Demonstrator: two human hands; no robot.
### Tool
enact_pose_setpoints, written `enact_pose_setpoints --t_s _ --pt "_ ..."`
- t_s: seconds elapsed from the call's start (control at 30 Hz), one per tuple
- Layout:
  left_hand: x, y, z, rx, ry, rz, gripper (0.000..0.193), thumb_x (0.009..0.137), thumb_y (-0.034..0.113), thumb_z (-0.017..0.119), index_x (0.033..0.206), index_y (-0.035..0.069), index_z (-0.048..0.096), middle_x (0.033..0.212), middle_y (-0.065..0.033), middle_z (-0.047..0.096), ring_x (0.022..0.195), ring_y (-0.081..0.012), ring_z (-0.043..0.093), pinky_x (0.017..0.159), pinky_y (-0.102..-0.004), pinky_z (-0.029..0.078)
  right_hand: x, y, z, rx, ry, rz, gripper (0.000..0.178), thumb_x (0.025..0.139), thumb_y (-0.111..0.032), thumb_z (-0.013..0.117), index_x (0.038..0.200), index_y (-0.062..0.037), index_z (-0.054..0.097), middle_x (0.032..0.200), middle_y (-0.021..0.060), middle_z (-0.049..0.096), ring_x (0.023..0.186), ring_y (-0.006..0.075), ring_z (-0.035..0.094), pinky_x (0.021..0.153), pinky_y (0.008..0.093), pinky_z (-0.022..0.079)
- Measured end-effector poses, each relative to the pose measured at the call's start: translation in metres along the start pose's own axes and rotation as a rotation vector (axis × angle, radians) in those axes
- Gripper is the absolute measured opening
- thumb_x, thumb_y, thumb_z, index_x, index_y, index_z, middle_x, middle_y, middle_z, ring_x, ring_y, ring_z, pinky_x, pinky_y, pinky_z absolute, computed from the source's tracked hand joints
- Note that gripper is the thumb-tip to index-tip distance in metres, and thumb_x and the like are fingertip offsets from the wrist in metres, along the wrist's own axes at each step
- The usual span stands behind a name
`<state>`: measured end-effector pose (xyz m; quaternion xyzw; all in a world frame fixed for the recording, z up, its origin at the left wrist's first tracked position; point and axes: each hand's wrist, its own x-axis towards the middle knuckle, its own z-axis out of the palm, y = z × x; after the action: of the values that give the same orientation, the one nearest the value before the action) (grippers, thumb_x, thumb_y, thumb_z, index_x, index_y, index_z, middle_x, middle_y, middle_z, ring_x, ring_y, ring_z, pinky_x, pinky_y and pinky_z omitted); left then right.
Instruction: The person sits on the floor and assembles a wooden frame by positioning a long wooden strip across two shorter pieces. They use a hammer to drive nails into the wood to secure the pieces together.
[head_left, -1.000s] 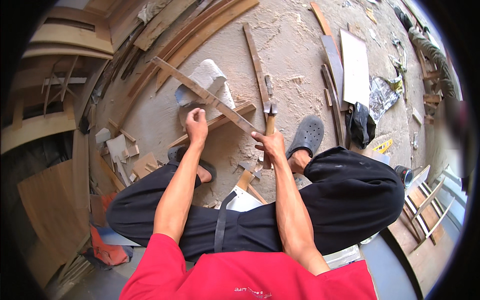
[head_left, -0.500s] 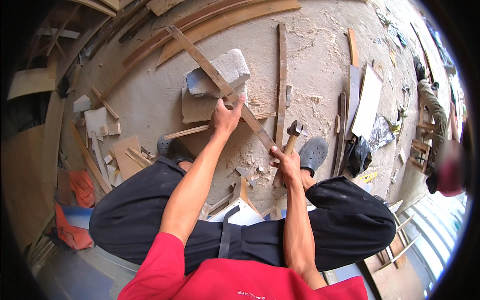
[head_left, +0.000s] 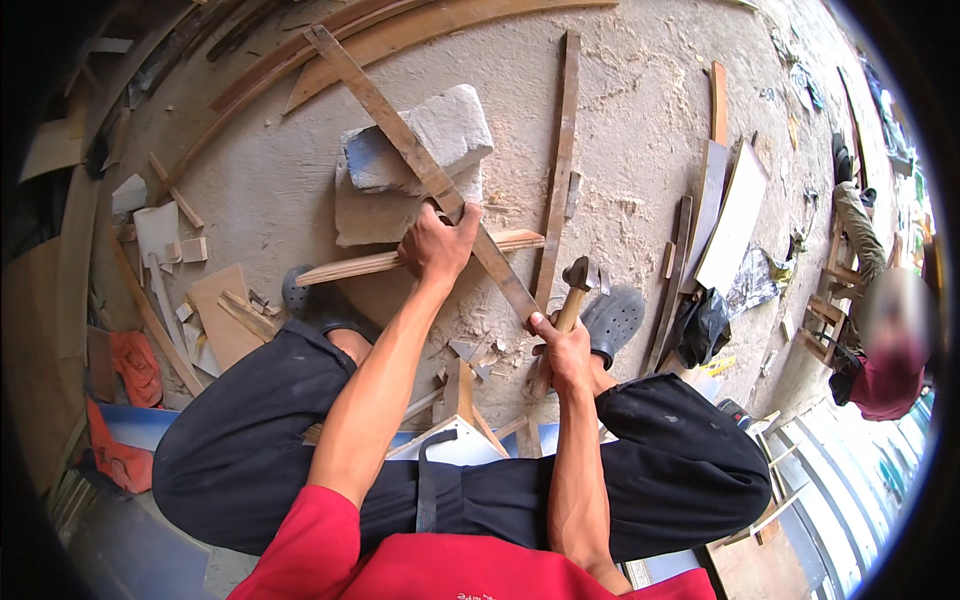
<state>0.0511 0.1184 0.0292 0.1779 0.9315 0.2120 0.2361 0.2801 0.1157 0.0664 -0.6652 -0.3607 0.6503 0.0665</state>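
Observation:
A long, narrow wooden strip [head_left: 385, 115] slants from the upper left down toward my right hand, passing over a rough pale block [head_left: 450, 130]. That block sits on a second, flatter block [head_left: 385, 220]. My left hand [head_left: 440, 242] is closed around the strip's middle, just on the near side of the blocks. At the near end, my right hand [head_left: 563, 352] pinches the strip and also grips a hammer [head_left: 570, 308] by its wooden handle, head upward. Another piece of wood [head_left: 345, 268] lies crosswise beneath the strip, partly hidden by my left hand.
A straight board [head_left: 560, 160] lies right of the blocks. Farther right are a white panel [head_left: 733, 220], more boards and a black plastic bag [head_left: 703, 325]. Wood offcuts [head_left: 220, 310] lie at left. My dark clogs [head_left: 612, 320] flank the work. Another person [head_left: 885, 340] sits at far right.
The view has shifted slightly. My left hand has turned, and its fingers now wrap the strip more closely. My right hand keeps the strip's end and the hammer.

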Motion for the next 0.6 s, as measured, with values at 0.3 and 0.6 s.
enact_pose_setpoints --t_s 0.3,0.6 --pt "0.001 -0.002 0.000 -0.012 -0.035 0.016 0.077 0.076 0.073 0.058 0.086 -0.003 0.064 0.088 -0.0282 0.067 0.088 -0.0472 0.064 0.078 -0.0543 0.047 0.003 0.004 -0.001 0.028 -0.004 0.011 0.033 0.084 -0.026 0.078 0.096 -0.0037 0.057 0.088 0.0101 0.070 0.076 0.0172 0.065 0.059 0.0312 0.050" --pt "0.010 -0.017 -0.006 -0.083 -0.126 0.125 0.086 0.081 0.079 0.051 0.094 -0.005 0.064 0.093 -0.0300 0.067 0.096 -0.0460 0.064 0.083 -0.0501 0.048 0.012 0.026 -0.003 0.386 0.022 0.090 0.033 0.092 -0.032 0.071 0.098 -0.0032 0.057 0.086 0.0026 0.059 0.074 0.0147 0.063 0.063 0.0297 0.059"
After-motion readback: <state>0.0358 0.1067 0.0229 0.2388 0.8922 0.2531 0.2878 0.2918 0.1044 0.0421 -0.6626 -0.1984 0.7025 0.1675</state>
